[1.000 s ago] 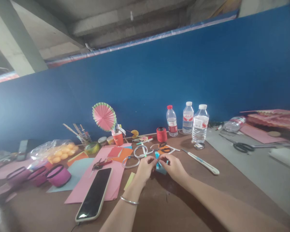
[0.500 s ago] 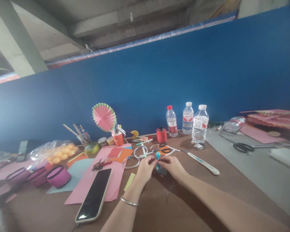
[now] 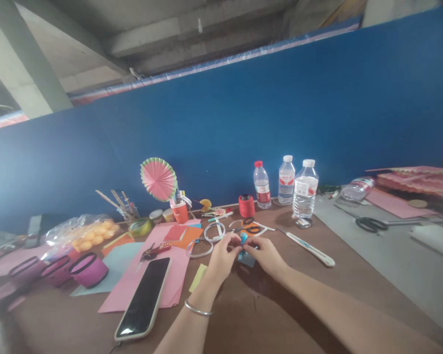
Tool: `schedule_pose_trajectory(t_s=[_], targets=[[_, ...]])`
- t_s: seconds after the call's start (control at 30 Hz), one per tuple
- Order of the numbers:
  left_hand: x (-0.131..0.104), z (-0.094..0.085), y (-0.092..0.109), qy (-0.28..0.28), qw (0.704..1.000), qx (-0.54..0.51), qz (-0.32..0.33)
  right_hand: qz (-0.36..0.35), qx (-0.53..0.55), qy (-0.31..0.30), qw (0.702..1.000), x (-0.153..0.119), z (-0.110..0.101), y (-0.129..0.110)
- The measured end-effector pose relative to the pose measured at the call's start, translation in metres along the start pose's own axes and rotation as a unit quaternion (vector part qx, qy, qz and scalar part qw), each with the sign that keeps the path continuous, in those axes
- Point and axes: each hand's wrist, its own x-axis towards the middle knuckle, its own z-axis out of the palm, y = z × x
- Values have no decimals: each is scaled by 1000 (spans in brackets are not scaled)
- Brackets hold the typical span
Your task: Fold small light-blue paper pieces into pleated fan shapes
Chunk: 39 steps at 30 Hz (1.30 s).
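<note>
Between my two hands is a small piece of blue paper (image 3: 243, 238), pinched from both sides by the fingertips. My left hand (image 3: 223, 256) grips its left side, thumb and fingers pressed together; a silver bangle circles that wrist. On the right side my right hand (image 3: 266, 254) pinches the same paper. A duller blue-grey part (image 3: 247, 259) shows below the fingers; whether it joins the held paper I cannot tell. Just beyond the hands lie black-handled scissors (image 3: 251, 229) and white strips on orange paper.
A phone (image 3: 143, 300) lies on pink sheets (image 3: 110, 300) at left. To the right rests a white craft knife (image 3: 310, 250). Behind stand a red thread spool (image 3: 246, 206), water bottles (image 3: 304, 194) and a red cup (image 3: 179, 212) with a pink paper fan (image 3: 158, 179). A blue partition (image 3: 221, 108) closes off the back.
My fingers have shifted slightly on the blue paper, and less of it stands up above them. The blue-grey part below looks lighter. The rest of the table is unchanged.
</note>
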Motion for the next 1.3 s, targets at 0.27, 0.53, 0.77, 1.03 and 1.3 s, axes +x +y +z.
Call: schedule_pose_trajectory(t_s=[0.27, 0.53, 0.77, 1.03, 1.3], targets=[[-1, -3, 7, 19, 998, 62, 12, -18, 41, -17, 999, -1, 1, 1], [0, -4, 2, 34, 992, 102, 69, -9, 23, 0, 1000, -1, 0, -3], [-1, -4, 6, 30, 985, 127, 111, 3, 20, 22, 1000, -1, 0, 2], [-3, -5, 5, 35, 985, 156, 59, 1, 73, 38, 997, 1, -2, 0], [2, -4, -3, 49, 997, 60, 17, 62, 192, 5, 979, 3, 3, 3]])
